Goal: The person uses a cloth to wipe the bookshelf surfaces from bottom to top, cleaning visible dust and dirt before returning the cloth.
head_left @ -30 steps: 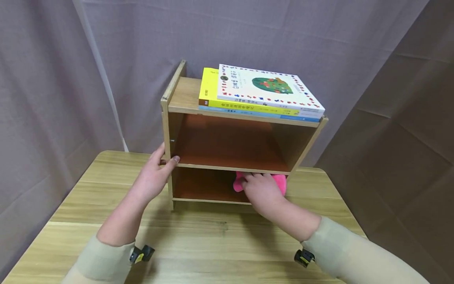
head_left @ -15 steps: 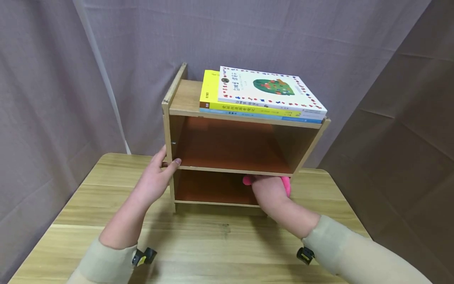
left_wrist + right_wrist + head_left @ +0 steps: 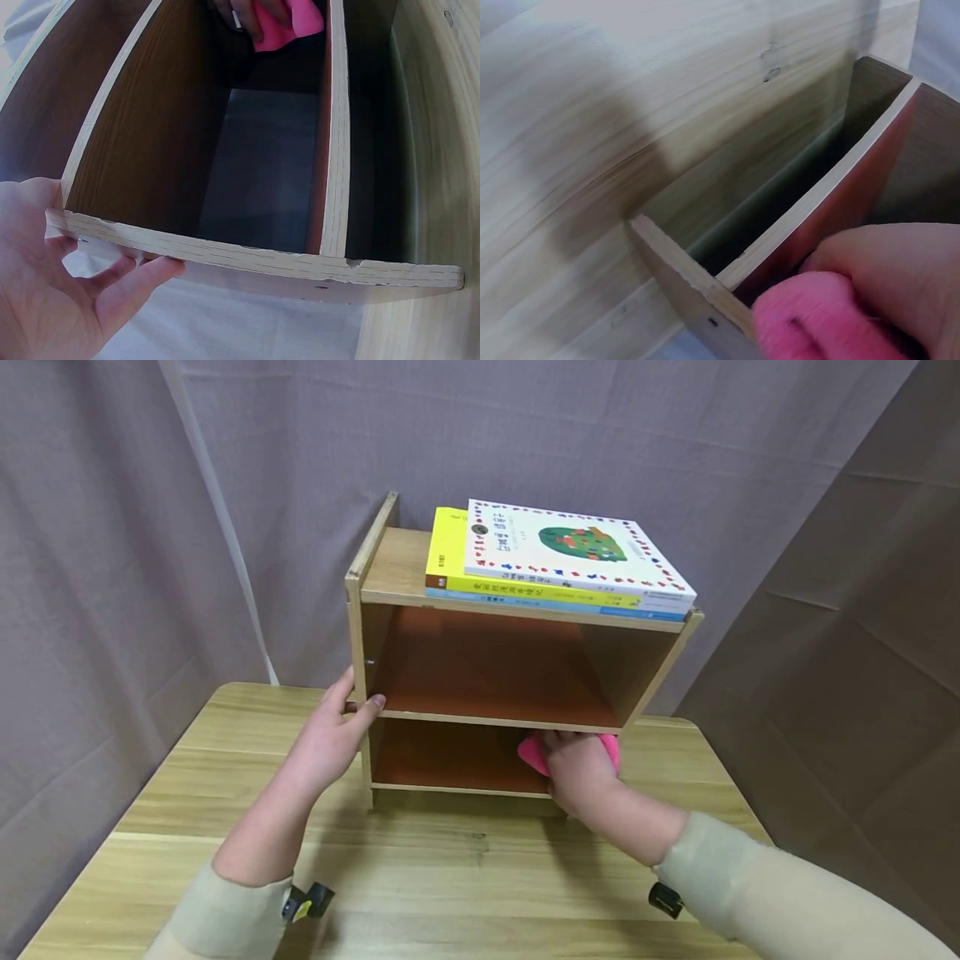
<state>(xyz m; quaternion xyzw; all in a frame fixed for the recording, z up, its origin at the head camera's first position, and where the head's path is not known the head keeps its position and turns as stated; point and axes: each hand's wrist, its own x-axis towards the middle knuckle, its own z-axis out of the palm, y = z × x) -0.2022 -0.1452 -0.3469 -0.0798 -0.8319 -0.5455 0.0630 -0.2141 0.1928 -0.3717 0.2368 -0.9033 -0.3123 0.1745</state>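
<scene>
A small wooden bookshelf (image 3: 495,723) stands on the table. At its left side panel my left hand (image 3: 328,739) grips the edge, with the thumb at the front and the fingers along the outer face. In the left wrist view the fingers (image 3: 142,289) lie against that panel. My right hand (image 3: 581,772) is inside the lower compartment at its right end, holding a bunched pink cloth (image 3: 534,753). Part of the cloth (image 3: 817,319) shows beside the hand in the right wrist view. The fingertips are partly hidden under the middle shelf.
Several books (image 3: 570,547) lie stacked on the bookshelf's top, a white one uppermost over a yellow one. The wooden table (image 3: 450,877) extends in front and to both sides. Grey curtains (image 3: 315,460) hang behind.
My right hand went deeper into the lower compartment with the pink cloth, then came partly back towards the front, slightly further right. The left hand stays on the side panel.
</scene>
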